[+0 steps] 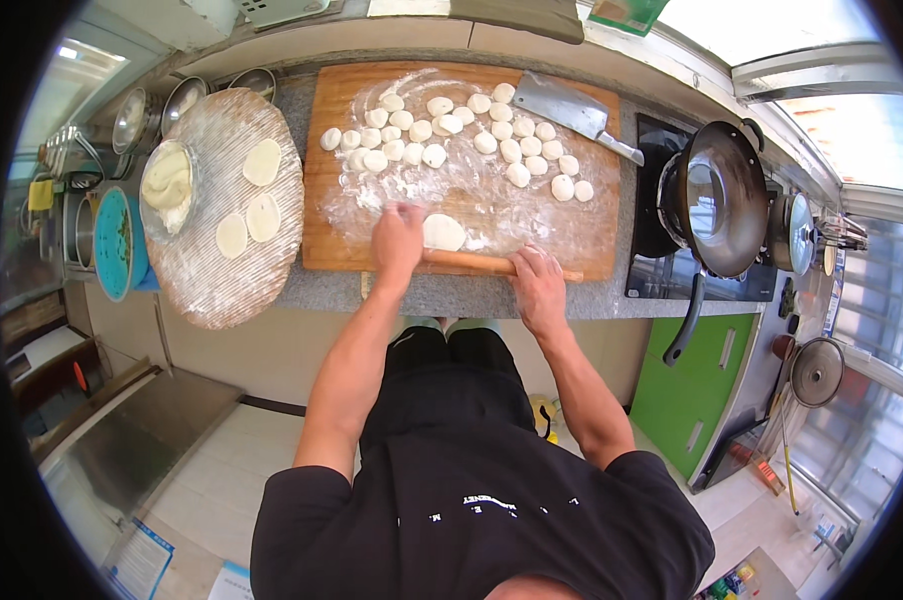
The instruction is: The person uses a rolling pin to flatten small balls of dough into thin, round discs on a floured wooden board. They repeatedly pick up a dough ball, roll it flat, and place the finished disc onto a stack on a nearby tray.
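Observation:
On the floured wooden board (582,235), a flattened round dough wrapper (443,232) lies just above the rolling pin (472,262). My right hand (539,285) is closed over the pin toward its right end. Beside the wrapper's left edge is my left hand (397,240), close to the pin's left end; its fingers are bent and blurred, and whether they pinch the dough is hidden. Several small dough pieces (420,130) are spread across the board's far half. A cleaver (562,105) rests at the board's far right corner.
Left of the board, a round ribbed tray (197,290) carries 3 flat wrappers (263,163) and a bowl of pale dough or filling (172,185). A turquoise basin (114,240) stands beyond it. To the right, a wok (722,200) sits on the cooktop (662,270), handle jutting toward me.

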`<state>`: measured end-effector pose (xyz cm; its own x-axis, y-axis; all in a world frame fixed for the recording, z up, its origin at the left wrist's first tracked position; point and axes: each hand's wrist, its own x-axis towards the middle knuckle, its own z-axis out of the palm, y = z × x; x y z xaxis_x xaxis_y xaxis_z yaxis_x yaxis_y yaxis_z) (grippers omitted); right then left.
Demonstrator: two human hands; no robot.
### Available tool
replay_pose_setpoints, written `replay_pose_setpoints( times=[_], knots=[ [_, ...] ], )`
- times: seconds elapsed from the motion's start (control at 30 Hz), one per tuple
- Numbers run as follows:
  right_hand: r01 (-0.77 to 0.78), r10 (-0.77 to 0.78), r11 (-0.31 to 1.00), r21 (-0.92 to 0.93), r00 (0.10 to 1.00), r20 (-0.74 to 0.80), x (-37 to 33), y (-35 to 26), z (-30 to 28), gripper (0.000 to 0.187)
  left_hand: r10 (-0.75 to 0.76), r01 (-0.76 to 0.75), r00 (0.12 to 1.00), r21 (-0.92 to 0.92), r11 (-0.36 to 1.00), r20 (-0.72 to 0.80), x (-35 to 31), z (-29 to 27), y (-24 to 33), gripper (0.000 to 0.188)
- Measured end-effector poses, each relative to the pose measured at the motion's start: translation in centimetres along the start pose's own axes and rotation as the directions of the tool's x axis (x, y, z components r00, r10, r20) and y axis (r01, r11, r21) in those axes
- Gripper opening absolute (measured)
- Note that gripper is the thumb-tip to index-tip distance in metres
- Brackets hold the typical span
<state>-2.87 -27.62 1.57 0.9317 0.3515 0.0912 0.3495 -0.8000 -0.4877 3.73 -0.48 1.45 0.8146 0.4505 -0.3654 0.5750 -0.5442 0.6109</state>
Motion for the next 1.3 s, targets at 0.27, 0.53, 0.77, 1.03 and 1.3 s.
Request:
replay_pose_setpoints(
  times=[0.27, 0.53, 0.77, 1.03, 1.3],
  knots=[
    [0.122, -0.118, 0.990, -0.063, 0.991, 0.063, 4.0, -1.3, 2.4, 0.051, 0.551, -0.510, 0.814, 0.227, 0.830, -0.187, -1.4, 0.3, -4.9, 0.055],
    [-0.044, 0.045, 0.963, -0.267, 0.999, -0.002, 14.4, -1.6, 3.4, 0.071, 0.591, -0.463, 0.750, 0.404, 0.789, -0.295, 6.0, 0.3, 0.4, 0.065],
    [0.069, -0.059, 0.978, -0.194, 0.997, 0.059, 9.1, -2.6, 2.9, 0.063, 0.582, -0.538, 0.809, 0.300, 0.787, -0.076, 3.2, 0.0, -2.1, 0.047],
    [0.174, -0.175, 0.983, -0.049, 0.984, -0.012, 3.9, -1.5, 3.3, 0.042, 0.522, -0.580, 0.804, 0.186, 0.793, 0.284, 2.5, -2.0, -0.4, 0.028],
    [0.173, -0.173, 0.985, -0.009, 0.985, -0.006, 3.7, -1.3, 2.2, 0.041, 0.070, -0.132, 0.970, 0.263, 0.956, 0.234, -0.4, -3.9, 0.8, 0.031]
  ],
)
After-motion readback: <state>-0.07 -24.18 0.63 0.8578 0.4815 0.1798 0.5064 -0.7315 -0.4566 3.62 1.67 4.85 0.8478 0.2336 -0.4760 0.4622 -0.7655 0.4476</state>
